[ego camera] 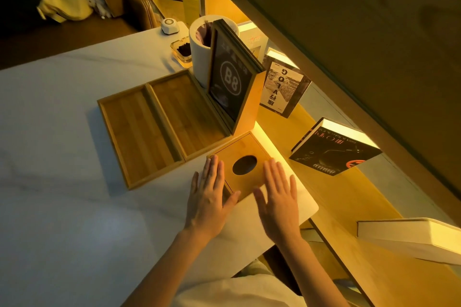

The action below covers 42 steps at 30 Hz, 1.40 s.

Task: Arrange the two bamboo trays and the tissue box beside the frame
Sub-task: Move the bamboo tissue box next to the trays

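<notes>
Tissue box (245, 167) sits between flat, open left hand (208, 198) and right hand (278, 197), neither gripping.

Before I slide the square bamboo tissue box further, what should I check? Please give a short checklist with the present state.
1. Left hand flat against the square bamboo tissue box: ok.
2. Right hand on its other side: ok.
3. The two shallow rectangular bamboo trays lie side by side, edges touching: ok.
4. Nearer tray beside the black framed B8 sign: ok.
5. Box lined up with the tray edges: not ok, it sits turned.
6. Box clear of the white table edge: cannot tell.
</notes>
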{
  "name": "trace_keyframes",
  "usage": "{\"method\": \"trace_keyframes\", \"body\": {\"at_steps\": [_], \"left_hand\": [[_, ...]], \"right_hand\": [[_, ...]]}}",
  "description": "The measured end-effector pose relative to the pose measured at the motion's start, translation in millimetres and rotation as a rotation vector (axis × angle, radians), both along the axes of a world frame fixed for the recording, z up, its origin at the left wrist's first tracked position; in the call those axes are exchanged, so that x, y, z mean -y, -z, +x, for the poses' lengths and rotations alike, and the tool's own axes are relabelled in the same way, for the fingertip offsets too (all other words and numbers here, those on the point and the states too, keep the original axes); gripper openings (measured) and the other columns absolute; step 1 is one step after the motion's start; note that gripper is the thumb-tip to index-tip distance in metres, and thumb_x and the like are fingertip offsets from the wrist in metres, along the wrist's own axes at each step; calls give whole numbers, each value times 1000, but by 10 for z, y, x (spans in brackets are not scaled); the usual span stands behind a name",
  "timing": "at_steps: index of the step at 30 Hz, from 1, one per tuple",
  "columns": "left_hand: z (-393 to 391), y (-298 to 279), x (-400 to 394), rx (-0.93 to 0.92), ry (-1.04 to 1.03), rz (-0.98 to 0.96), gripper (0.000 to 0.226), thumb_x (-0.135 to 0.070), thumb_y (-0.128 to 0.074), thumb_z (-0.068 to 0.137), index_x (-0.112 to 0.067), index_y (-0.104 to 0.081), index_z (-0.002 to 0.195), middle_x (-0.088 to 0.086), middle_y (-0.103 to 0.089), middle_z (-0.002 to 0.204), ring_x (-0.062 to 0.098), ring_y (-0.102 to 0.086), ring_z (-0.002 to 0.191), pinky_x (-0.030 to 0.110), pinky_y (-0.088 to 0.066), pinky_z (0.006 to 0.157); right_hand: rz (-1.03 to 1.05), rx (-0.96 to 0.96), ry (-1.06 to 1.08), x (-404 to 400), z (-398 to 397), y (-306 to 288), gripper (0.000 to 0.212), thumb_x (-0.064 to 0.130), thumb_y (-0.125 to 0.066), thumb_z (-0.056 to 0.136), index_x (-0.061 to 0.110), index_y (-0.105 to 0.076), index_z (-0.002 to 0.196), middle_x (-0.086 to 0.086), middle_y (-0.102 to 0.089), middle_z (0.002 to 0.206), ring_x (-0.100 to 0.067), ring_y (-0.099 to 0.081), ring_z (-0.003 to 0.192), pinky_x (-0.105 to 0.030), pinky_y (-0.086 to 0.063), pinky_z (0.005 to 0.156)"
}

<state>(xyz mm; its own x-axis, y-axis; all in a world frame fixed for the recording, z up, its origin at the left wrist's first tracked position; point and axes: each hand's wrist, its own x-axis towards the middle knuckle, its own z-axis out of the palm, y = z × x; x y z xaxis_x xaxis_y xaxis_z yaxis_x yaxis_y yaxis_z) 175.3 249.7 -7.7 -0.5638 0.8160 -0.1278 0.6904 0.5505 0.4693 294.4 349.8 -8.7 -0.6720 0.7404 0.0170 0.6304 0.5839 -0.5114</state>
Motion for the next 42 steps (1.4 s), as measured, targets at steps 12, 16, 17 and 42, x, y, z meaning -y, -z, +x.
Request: {"method": "trace_keyframes", "body": {"at_steps": [12,16,17,42], "left_hand": [[-88,5,-192,-29,66,-50,80,-76,15,63,-30,27,128,-3,26,144,12,21,134,29,4,110],[-134,12,-316,-38,80,-45,76,-74,9,68,-29,28,126,-3,27,143,12,22,133,29,4,110],[-146,15,-343,-39,82,-42,74,-72,3,72,-29,27,127,-3,26,143,12,22,133,29,4,110],[-259,20,-722,-33,88,-57,78,-60,-25,84,-20,14,139,3,14,153,15,18,135,31,5,107]], "right_hand": [[-8,204,21,-30,-93,35,63,57,-16,88,34,20,133,12,22,144,-11,24,135,-34,17,110],[-15,180,30,-126,-114,26,63,56,-18,88,33,20,134,12,22,145,-10,24,135,-34,16,111],[-15,175,32,-149,-121,28,63,56,-18,88,33,19,134,12,21,145,-10,23,135,-35,16,111],[10,191,3,-553,-213,-29,64,59,-16,87,30,14,136,11,14,146,-12,17,137,-42,8,114]]}}
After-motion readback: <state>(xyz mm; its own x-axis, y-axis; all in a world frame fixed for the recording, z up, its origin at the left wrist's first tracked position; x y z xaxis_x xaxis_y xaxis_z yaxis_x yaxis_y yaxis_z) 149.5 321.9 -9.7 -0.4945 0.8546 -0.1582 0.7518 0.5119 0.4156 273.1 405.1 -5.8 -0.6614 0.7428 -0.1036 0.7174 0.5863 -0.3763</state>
